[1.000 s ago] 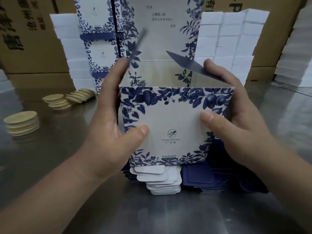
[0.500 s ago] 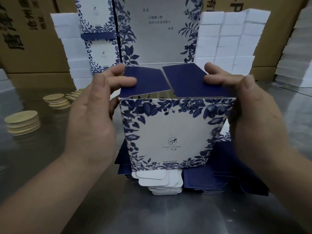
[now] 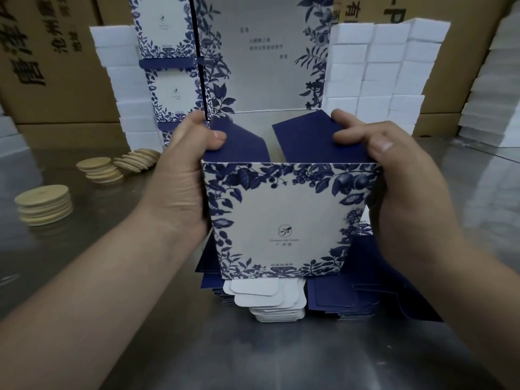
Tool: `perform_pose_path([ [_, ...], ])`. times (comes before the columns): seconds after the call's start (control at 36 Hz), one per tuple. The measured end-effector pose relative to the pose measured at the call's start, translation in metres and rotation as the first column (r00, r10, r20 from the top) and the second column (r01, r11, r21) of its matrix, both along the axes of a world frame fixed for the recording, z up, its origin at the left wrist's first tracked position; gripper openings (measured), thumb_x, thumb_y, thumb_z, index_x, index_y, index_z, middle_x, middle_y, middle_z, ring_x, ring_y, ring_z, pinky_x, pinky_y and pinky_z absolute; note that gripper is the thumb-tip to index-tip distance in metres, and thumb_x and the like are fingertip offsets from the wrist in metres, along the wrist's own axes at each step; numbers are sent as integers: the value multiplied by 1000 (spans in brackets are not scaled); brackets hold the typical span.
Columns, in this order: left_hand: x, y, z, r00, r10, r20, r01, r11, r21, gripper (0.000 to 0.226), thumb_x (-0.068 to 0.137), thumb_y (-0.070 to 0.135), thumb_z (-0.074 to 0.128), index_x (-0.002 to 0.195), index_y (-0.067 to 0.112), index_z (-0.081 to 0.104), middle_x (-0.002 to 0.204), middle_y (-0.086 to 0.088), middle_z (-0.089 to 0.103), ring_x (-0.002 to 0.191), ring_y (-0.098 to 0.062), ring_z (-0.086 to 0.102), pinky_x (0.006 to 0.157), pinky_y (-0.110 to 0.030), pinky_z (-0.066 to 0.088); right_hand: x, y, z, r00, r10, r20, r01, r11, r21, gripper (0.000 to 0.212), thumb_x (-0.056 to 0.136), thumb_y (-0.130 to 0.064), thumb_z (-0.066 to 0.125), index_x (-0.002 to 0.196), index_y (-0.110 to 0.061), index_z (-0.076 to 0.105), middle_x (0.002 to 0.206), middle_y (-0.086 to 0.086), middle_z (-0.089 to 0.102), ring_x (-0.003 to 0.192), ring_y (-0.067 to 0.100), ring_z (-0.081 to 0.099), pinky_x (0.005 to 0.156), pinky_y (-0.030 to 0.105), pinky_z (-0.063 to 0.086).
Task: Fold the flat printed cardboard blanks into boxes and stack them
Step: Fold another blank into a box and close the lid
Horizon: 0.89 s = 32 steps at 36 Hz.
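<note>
A half-formed white box with blue floral print (image 3: 284,220) stands upright at the centre, its tall back lid panel (image 3: 267,66) raised behind. My left hand (image 3: 183,178) grips its left side, thumb pressing the left navy flap (image 3: 239,144) down and inward. My right hand (image 3: 408,187) holds the right side, fingers pushing the right navy flap (image 3: 309,139) in. Under the box lies a pile of flat blanks (image 3: 270,302), white tabs and navy panels showing. Folded printed boxes (image 3: 168,66) are stacked at the back left.
The steel table (image 3: 112,277) carries stacks of round pale wooden discs (image 3: 45,204) at left and more discs (image 3: 118,167) further back. White foam blocks (image 3: 380,68) are piled behind on both sides. Brown shipping cartons (image 3: 50,52) line the back.
Both navy side flaps, first raised, were folded down over the opening and now tilt deeper inside. My hands shifted from the box front to its top corners.
</note>
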State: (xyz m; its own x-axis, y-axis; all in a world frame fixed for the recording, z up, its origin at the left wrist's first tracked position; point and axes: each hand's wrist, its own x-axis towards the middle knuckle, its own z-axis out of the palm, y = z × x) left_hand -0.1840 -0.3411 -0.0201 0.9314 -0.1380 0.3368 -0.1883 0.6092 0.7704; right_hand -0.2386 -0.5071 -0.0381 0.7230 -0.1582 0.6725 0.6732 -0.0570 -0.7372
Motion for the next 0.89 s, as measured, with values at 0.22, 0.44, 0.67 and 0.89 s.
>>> perform_pose_path([
  [0.22, -2, 1, 0, 998, -59, -21, 61, 996, 72, 78, 60, 16, 46, 138, 17, 44, 116, -3, 64, 70, -12, 67, 54, -21, 52, 4, -5, -3, 1000, -15, 6, 15, 1000, -8, 22, 70, -43, 50, 71, -37, 72, 107, -20, 68, 128, 11, 47, 110, 52, 31],
  [0.44, 2, 6, 0, 995, -102, 13, 100, 988, 115, 70, 67, 11, 45, 137, 21, 46, 120, -2, 63, 74, -14, 66, 58, -22, 54, 3, -3, -3, 1000, -20, -20, 20, 1000, -20, 21, 69, -43, 51, 70, -38, 71, 116, -17, 63, 129, 10, 46, 110, 53, 30],
  [0.67, 8, 11, 3, 991, -103, 84, 84, 976, 202, 77, 60, 10, 41, 134, 32, 45, 119, 5, 62, 91, -25, 53, 63, -23, 48, 3, -1, -2, 999, -31, -38, 30, 999, -12, 20, 67, -42, 50, 68, -38, 69, 117, -16, 63, 128, 10, 47, 110, 54, 30],
  [0.89, 10, 10, 1, 988, -116, 100, 95, 976, 194, 73, 60, 12, 43, 131, 28, 50, 132, -6, 53, 94, -24, 57, 63, -23, 52, 14, 5, 6, 987, -19, -159, 46, 984, 169, 18, 62, -19, 50, 51, -24, 63, 106, -12, 65, 113, 22, 57, 105, 52, 39],
])
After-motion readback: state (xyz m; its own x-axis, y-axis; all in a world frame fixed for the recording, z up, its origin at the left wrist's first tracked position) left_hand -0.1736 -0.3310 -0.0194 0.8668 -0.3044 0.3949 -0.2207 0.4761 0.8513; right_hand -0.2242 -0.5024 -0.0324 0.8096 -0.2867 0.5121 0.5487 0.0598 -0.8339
